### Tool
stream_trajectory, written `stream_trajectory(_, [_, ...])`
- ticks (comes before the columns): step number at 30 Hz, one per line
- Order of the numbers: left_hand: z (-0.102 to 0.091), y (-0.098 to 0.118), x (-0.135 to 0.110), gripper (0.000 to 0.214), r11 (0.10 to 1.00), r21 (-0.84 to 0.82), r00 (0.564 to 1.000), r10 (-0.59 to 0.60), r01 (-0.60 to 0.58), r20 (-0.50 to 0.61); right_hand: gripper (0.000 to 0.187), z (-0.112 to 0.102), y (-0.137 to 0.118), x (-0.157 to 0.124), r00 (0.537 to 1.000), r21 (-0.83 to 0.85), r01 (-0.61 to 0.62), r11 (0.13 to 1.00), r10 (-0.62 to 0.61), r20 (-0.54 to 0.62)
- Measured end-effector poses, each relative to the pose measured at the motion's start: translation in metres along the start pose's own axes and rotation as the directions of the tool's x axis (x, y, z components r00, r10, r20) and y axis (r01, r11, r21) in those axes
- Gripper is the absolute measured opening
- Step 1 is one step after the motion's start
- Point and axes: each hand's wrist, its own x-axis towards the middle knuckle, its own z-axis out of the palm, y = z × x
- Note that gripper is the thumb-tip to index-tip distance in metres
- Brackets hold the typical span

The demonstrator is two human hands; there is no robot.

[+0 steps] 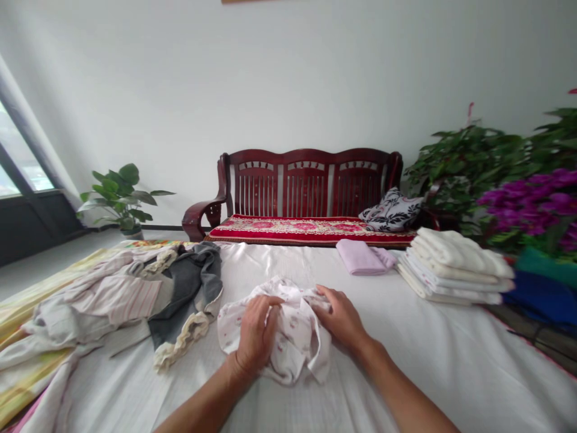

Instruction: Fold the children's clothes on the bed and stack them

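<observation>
A small white garment with a faint pink print (295,337) lies crumpled on the white sheet (406,361) in front of me. My left hand (256,332) grips its left part, fingers curled into the cloth. On the garment's right side my right hand (339,319) pinches a fold, fingers closed on the fabric. Both hands rest on the garment, close together.
A heap of unfolded clothes, striped, grey and cream (135,294), lies at the left. A folded pink cloth (360,257) and a stack of folded white cloths (455,264) sit at the right. Behind stand a dark red wooden bench (306,192) and potted plants (505,174).
</observation>
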Motion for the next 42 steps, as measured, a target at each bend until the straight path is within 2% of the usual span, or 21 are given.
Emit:
stream_trajectory(2, [-0.005,-0.022,0.009,0.024,0.961,0.210,0.982,-0.187,0.179,0.018,0.032,0.005,-0.007,0.000,0.997,-0.097,0.033,0.995,-0.026,0.077])
stream_trajectory(4, [-0.011,-0.041,0.016,0.031,0.854,0.418,0.930,-0.364,0.311,0.052,0.023,0.008,-0.010,0.001,0.995,-0.111,0.068,0.991,-0.059,0.082])
stream_trajectory(6, [-0.017,-0.054,0.019,0.043,0.744,0.561,0.874,-0.481,0.362,0.074,0.020,0.006,-0.009,0.003,0.996,-0.068,0.084,0.994,-0.085,-0.012])
stream_trajectory(8, [-0.020,-0.059,0.020,0.051,0.694,0.625,0.844,-0.527,0.357,0.102,0.018,0.002,-0.004,0.003,0.988,0.013,0.088,0.996,-0.085,-0.129])
stream_trajectory(10, [-0.020,-0.060,0.021,0.043,0.709,0.627,0.836,-0.525,0.323,0.163,0.016,-0.003,0.003,0.003,0.986,0.121,0.075,0.990,-0.055,-0.160])
stream_trajectory(13, [-0.015,-0.059,0.021,0.030,0.785,0.533,0.847,-0.487,0.317,0.212,0.019,-0.008,0.012,0.002,0.995,0.284,-0.004,0.959,0.031,-0.093])
stream_trajectory(16, [-0.008,-0.061,0.020,0.030,0.855,0.344,0.885,-0.450,0.389,0.118,0.029,-0.009,0.015,0.003,0.990,0.370,-0.068,0.927,0.108,-0.089])
stream_trajectory(18, [-0.004,-0.064,0.019,0.029,0.882,0.212,0.894,-0.443,0.421,0.064,0.037,-0.007,0.015,0.004,0.989,0.383,-0.075,0.921,0.116,-0.087])
stream_trajectory(20, [-0.002,-0.066,0.019,0.028,0.891,0.123,0.895,-0.444,0.436,0.040,0.040,-0.006,0.014,0.005,0.994,0.371,-0.079,0.925,0.100,-0.038])
stream_trajectory(24, [-0.002,-0.065,0.021,0.029,0.891,0.073,0.892,-0.451,0.448,0.037,0.038,-0.004,0.014,0.006,0.996,0.286,-0.078,0.955,0.066,0.051])
stream_trajectory(42, [-0.004,-0.063,0.027,0.029,0.898,0.058,0.899,-0.437,0.436,0.005,0.034,-0.002,0.014,0.009,0.995,0.110,-0.079,0.991,0.071,0.074])
